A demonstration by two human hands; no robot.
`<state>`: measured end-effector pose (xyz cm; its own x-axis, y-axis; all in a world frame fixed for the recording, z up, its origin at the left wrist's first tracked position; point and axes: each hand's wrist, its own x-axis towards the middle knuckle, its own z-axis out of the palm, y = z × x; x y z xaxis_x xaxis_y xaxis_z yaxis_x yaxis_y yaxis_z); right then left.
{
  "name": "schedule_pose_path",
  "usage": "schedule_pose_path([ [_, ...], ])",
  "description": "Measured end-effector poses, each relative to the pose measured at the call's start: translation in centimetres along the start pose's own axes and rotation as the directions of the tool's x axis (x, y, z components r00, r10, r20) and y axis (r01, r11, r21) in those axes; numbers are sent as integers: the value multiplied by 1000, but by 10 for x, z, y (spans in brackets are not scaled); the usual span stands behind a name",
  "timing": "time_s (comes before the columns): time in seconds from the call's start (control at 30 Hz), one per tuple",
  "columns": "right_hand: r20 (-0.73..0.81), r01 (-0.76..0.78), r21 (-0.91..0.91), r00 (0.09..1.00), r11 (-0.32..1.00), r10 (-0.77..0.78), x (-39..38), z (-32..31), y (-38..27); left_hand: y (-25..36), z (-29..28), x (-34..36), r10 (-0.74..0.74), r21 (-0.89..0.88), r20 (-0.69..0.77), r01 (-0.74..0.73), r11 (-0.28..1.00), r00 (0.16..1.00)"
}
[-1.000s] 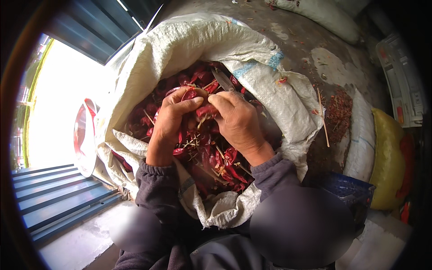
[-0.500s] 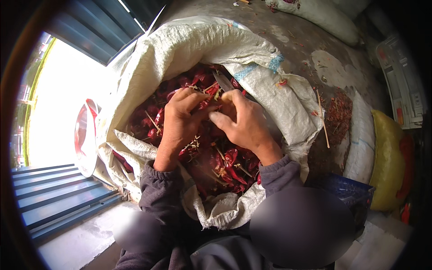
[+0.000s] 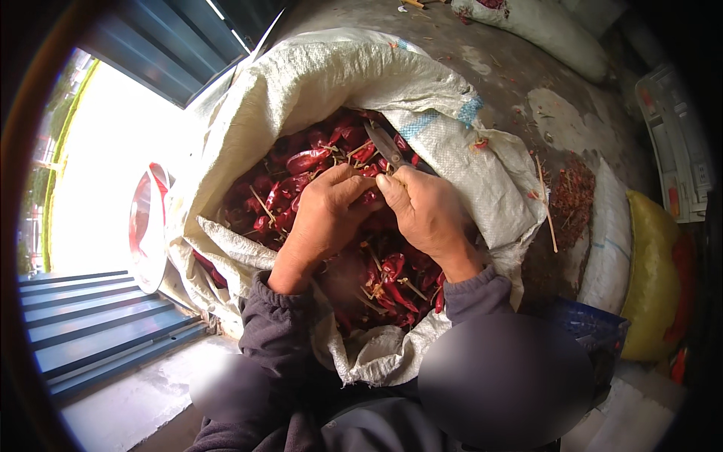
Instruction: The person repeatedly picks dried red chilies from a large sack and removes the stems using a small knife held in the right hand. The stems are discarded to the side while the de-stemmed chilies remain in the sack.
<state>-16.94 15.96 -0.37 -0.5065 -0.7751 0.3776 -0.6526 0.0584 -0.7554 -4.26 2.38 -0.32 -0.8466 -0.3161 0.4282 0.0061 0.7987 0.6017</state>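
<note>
A white woven sack [image 3: 497, 188] lies rolled open, full of shiny dried red chili peppers [image 3: 305, 160] with pale stems. My left hand [image 3: 324, 215] is closed around a red pepper, mostly hidden by its fingers, over the middle of the pile. My right hand [image 3: 429, 218] meets it there, thumb and fingers pressed together at the pepper; what exactly they pinch is hidden. Just behind my right hand, a dark metal blade of a tool [image 3: 382, 139] points toward the back of the sack; its lower end is hidden.
A bright doorway with blue corrugated panels [image 3: 105, 320] and a red-rimmed white object [image 3: 143, 226] are at left. At right are scattered red bits [image 3: 568, 196], white [image 3: 602, 241] and yellow [image 3: 648, 279] sacks, a blue crate [image 3: 580, 324] and grey plastic containers [image 3: 670, 143]. Another sack [image 3: 542, 38] lies behind.
My hands parted slightly and shifted their fingers, then came together again over the pepper, slightly lower and to the right. The whole view has shifted a little.
</note>
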Motion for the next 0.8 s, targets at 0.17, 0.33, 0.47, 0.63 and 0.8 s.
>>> schedule_pose_path([
  [0.17, 124, -350, 590, 930, 727, 347, -1, 9, -9, 10, -8, 1, -207, -307, 11, 201, 930, 978],
  [0.33, 253, -397, 858, 878, 325, 406, 2, 14, -11, 4, -1, -3, -370, -639, 23, 298, 709, 929],
  [0.47, 301, -362, 930, 853, 68, 426, 5, 17, -13, 5, -6, -6, -472, -815, 128, 363, 451, 872],
  [0.63, 123, -103, 992, 943, -79, 309, 17, -29, 24, -10, -23, -6, -563, -969, -25, 119, 218, 826],
  [0.8, 284, -303, 953, 905, 11, 317, 8, -13, 20, -35, -46, 5, -623, -697, -241, 314, 645, 744],
])
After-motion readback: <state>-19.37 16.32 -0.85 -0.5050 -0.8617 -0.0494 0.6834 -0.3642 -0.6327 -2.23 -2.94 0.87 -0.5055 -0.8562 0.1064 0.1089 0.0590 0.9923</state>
